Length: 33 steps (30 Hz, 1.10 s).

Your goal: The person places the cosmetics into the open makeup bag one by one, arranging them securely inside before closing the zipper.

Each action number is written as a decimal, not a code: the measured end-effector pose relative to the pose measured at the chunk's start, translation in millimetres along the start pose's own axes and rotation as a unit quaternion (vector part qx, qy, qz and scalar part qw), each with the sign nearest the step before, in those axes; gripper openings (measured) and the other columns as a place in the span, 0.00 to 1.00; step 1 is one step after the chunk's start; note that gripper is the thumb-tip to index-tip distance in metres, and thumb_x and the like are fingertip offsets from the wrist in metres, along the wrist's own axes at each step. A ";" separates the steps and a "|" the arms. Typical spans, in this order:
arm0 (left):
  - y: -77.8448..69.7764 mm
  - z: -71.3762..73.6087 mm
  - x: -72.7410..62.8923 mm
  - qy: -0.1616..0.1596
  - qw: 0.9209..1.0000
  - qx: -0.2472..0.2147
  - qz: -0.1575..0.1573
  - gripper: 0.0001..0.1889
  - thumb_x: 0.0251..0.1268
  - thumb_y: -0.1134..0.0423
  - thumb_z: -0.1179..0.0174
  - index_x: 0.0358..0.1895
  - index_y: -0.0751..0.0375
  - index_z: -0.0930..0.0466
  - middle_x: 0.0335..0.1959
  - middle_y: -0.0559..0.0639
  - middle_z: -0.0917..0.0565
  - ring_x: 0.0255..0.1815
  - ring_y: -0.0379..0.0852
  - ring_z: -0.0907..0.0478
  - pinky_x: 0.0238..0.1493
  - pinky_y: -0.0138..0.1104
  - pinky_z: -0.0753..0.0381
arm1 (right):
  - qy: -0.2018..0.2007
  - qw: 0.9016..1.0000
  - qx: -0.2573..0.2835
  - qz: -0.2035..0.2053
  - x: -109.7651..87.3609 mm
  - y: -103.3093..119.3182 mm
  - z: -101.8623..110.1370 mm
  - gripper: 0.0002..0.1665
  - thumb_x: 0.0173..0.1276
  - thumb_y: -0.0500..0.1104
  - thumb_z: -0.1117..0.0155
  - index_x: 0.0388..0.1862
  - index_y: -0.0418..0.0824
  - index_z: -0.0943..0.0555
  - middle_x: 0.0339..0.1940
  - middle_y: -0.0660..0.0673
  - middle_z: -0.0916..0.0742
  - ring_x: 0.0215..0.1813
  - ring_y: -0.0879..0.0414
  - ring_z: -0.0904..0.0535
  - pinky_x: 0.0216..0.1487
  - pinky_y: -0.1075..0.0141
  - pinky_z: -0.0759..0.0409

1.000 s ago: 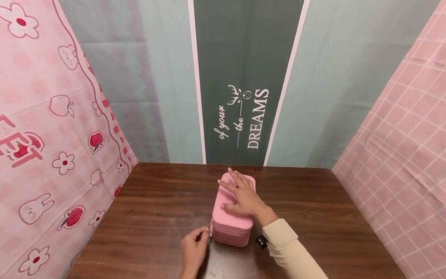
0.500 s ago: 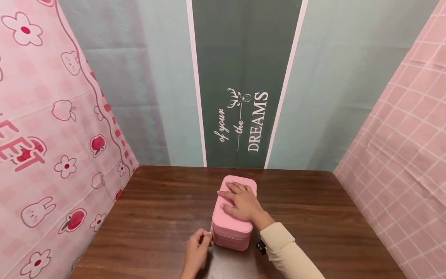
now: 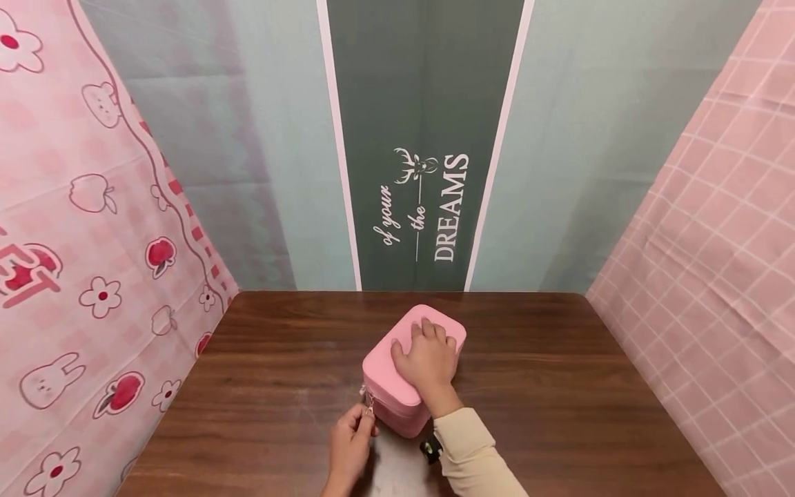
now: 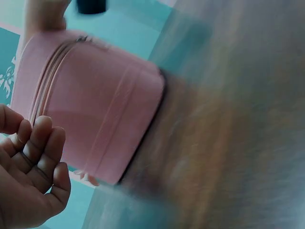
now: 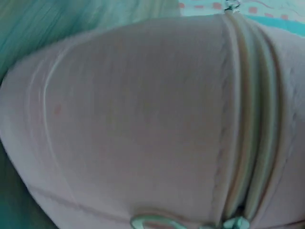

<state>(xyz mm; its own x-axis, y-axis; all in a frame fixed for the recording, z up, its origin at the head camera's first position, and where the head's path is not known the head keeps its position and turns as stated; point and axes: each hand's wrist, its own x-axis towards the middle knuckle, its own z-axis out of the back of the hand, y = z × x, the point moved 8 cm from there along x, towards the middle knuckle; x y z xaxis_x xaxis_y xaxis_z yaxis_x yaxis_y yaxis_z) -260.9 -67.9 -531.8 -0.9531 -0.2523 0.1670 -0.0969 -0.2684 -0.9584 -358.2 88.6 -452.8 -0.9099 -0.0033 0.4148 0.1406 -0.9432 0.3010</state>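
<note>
A pink zip-up case (image 3: 385, 379) with rounded corners stands on the brown table, turned at an angle. Its lid is down. My right hand (image 3: 431, 362) rests palm down on the lid, thumb apart from the other fingers. At the near left corner my left hand (image 3: 350, 442) pinches the metal zipper pull (image 3: 370, 407) between thumb and fingers. In the left wrist view, the left hand (image 4: 35, 176) has its fingers curled beside the case's zipper (image 4: 52, 71). The right wrist view shows the double zipper (image 5: 252, 119) close up; the right hand is out of that view.
The brown wooden table (image 3: 279, 359) carries the case. A green and pale blue printed cloth (image 3: 428, 83) hangs behind it. Pink cloths hang at the left (image 3: 124, 241) and right (image 3: 695, 228). A small black device (image 3: 430, 449) sits at the right wrist.
The case has turned clockwise, its near end swinging left and its far end right. My right hand turned with it, still on the lid. The left hand stays at the near left corner.
</note>
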 end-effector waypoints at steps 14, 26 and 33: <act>7.2 0.6 2.5 0.011 0.999 -0.045 0.021 0.11 0.56 0.75 0.46 0.18 0.61 0.27 0.13 0.46 0.25 0.18 0.45 0.27 0.21 0.28 0.34 | 0.025 0.999 0.017 -0.033 -1.5 -3.2 -4.1 0.43 0.56 0.67 0.45 0.58 0.36 0.24 0.61 0.37 0.27 0.58 0.41 0.36 0.49 0.44 0.41; -26.1 13.6 -4.5 0.021 0.999 -0.039 0.027 0.08 0.57 0.78 0.49 0.22 0.69 0.26 0.17 0.56 0.23 0.21 0.46 0.24 0.26 0.29 0.29 | 0.164 0.952 0.096 0.242 19.5 5.8 1.2 0.39 0.50 0.64 0.35 0.61 0.49 0.25 0.62 0.38 0.27 0.63 0.38 0.39 0.53 0.40 0.42; -27.9 12.2 -4.8 0.022 0.999 -0.042 0.025 0.09 0.56 0.79 0.48 0.22 0.66 0.25 0.17 0.56 0.23 0.21 0.47 0.24 0.27 0.28 0.29 | 0.127 0.938 0.064 0.315 15.2 -0.1 -16.4 0.39 0.56 0.72 0.50 0.62 0.56 0.26 0.64 0.42 0.27 0.66 0.44 0.38 0.58 0.42 0.43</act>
<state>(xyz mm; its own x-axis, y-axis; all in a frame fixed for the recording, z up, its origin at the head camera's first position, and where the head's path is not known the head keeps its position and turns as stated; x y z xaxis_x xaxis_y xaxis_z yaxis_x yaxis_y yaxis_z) -250.1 -70.5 -503.0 -0.9688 -0.2220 0.1102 -0.0712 -0.1768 -0.9817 -378.4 83.1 -460.6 -0.6911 -0.6421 0.3316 0.7136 -0.6790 0.1724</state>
